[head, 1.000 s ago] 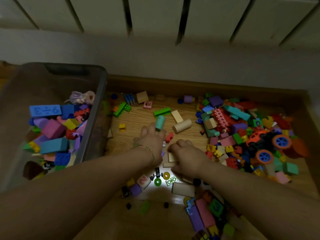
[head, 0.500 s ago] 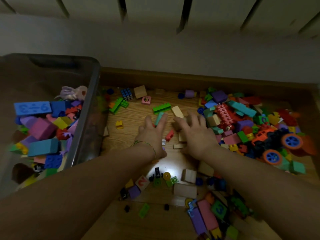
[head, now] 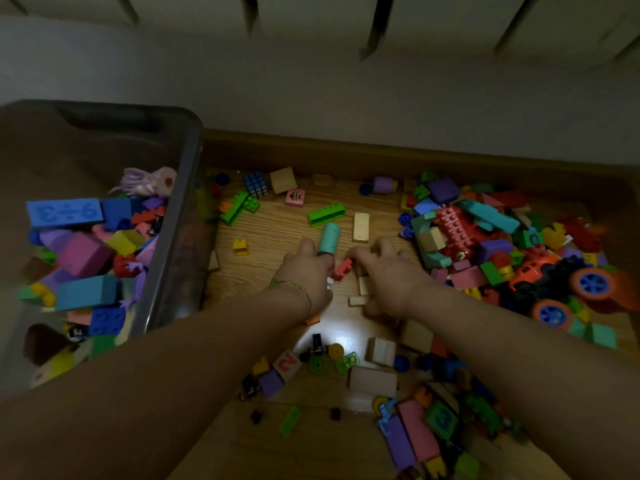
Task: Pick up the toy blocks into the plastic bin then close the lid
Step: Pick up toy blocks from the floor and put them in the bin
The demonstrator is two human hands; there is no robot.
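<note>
The clear plastic bin (head: pixel 188 202) stands at the left, partly filled with foam and plastic blocks (head: pixel 83 254). Loose toy blocks lie scattered over the wooden floor (head: pixel 277 233). My left hand (head: pixel 306 277) curls its fingers round the near end of a teal cylinder (head: pixel 329 235). My right hand (head: pixel 393 275) sits just right of it, fingers curled down over small wooden blocks (head: pixel 363 285); what it grips is mostly hidden. A small red brick (head: pixel 343 269) lies between the two hands. No lid is in view.
A dense heap of blocks with an orange toy car (head: pixel 561 275) fills the right side. A green brick (head: pixel 327 213) and a wooden block (head: pixel 361 226) lie beyond the hands. More blocks (head: pixel 372 381) lie near me. A wooden skirting (head: pixel 346 154) and wall bound the far side.
Both hands moved away from me to the middle of the floor. The left hand closed on the teal cylinder; the right hand came down over the wooden cylinder and curled, hiding it.
</note>
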